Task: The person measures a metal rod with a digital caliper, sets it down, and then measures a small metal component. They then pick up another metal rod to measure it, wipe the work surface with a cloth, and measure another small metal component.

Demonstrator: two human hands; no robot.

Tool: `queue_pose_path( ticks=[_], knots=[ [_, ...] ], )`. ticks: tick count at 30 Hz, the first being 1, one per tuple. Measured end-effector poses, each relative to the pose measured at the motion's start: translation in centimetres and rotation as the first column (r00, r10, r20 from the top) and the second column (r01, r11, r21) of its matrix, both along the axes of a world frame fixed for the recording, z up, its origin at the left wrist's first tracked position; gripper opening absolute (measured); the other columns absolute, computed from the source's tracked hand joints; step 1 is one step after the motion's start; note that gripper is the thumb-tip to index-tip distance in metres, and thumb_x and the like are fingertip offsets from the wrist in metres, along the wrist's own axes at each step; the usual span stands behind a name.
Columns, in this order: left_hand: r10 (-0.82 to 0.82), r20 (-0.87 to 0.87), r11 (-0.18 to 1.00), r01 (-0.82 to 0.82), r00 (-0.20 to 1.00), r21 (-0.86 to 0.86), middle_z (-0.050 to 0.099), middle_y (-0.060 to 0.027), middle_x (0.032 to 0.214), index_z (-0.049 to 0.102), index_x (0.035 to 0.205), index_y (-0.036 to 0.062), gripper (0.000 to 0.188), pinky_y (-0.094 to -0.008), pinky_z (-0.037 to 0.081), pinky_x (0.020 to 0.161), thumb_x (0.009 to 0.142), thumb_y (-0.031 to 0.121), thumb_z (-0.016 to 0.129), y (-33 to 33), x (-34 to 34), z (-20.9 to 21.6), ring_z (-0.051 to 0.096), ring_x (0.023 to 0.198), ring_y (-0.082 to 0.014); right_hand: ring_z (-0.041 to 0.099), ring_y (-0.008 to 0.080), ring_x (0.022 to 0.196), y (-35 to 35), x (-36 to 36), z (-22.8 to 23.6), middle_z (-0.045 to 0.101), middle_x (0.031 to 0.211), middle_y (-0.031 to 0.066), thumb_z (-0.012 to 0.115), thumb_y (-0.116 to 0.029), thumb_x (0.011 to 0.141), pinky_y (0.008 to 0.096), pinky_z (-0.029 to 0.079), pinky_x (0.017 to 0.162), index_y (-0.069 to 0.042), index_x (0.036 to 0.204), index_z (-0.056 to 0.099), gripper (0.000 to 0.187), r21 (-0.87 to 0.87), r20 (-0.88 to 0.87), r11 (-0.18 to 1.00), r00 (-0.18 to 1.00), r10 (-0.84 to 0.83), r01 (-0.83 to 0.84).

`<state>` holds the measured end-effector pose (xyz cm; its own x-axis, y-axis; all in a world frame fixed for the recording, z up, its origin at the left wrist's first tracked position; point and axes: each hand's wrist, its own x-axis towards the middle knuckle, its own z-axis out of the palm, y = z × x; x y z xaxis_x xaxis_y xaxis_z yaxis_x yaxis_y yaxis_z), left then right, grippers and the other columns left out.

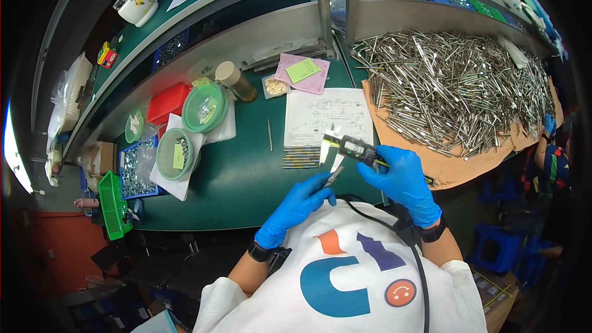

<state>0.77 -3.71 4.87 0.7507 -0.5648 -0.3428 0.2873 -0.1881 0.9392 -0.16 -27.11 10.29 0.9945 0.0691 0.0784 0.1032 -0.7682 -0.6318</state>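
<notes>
My right hand [404, 182], in a blue glove, is closed round the body of a digital caliper [356, 149]. The caliper's jaws point to the left, over the lower edge of a printed drawing sheet [299, 108]. My left hand [296, 206], also gloved in blue, pinches a slim silver metal part [335, 176] just below the jaws. Whether the part touches the jaws I cannot tell. A row of thin metal rods [300, 158] lies side by side at the sheet's lower left. One slim pen-like rod [270, 135] lies alone to its left.
A large heap of metal rods [456, 86] covers brown paper [394, 139] on the right. Green bowls [203, 108], a red bin [168, 103], a jar [236, 80] and a blue tray of small parts [137, 169] stand on the left. Another person's gloved hand [549, 124] shows far right.
</notes>
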Motion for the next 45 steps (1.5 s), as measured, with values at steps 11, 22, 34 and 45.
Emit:
queue_pose_path(
  ticks=[11,22,34,45],
  knots=[
    [0.142,-0.061,0.990,-0.142,0.988,0.007,0.063,-0.0025,0.088,0.063,0.115,0.0029,0.025,-0.0201,0.044,0.066,0.090,0.008,0.058,2.2,0.0,3.7,0.053,0.074,-0.0059,0.051,0.0167,0.049,-1.6,-1.2,0.3,0.050,0.058,0.0041,0.082,-0.039,0.064,0.0291,0.041,0.046,-0.009,0.099,0.067,0.048,-0.231,0.185,0.941,0.939,0.290,-0.245],
    [0.045,-0.272,0.996,-0.024,0.961,0.081,0.065,-0.0060,0.095,0.064,0.112,0.0027,0.024,-0.0225,0.048,0.068,0.089,0.005,0.059,2.1,0.4,5.6,0.059,0.079,-0.0104,0.063,0.0255,0.067,0.8,-2.0,-0.4,0.066,0.083,0.0119,0.079,-0.020,0.069,0.0312,0.050,0.059,-0.006,0.100,0.067,0.036,0.318,0.025,0.908,0.959,0.281,-0.274],
    [0.185,-0.550,0.702,-0.501,0.814,-0.506,0.065,-0.0091,0.102,0.059,0.116,0.0016,0.033,-0.0294,0.051,0.080,0.085,0.009,0.065,-0.2,-1.1,2.7,0.063,0.090,-0.0181,0.065,0.0273,0.066,0.8,-2.2,-1.7,0.065,0.079,0.0162,0.073,-0.005,0.071,0.0302,0.049,0.058,-0.001,0.094,0.067,0.024,0.318,-0.048,0.921,0.967,0.252,-0.224],
    [0.197,0.152,0.978,-0.184,0.969,-0.095,0.063,-0.0126,0.109,0.059,0.117,0.0015,0.027,-0.0289,0.048,0.089,0.090,0.006,0.058,-0.2,-1.5,2.4,0.061,0.100,-0.0191,0.067,0.0241,0.068,0.7,-1.7,-0.1,0.067,0.083,0.0134,0.078,-0.018,0.071,0.0294,0.052,0.059,-0.005,0.101,0.065,0.034,0.105,0.079,0.946,0.951,0.298,-0.305]
  ],
)
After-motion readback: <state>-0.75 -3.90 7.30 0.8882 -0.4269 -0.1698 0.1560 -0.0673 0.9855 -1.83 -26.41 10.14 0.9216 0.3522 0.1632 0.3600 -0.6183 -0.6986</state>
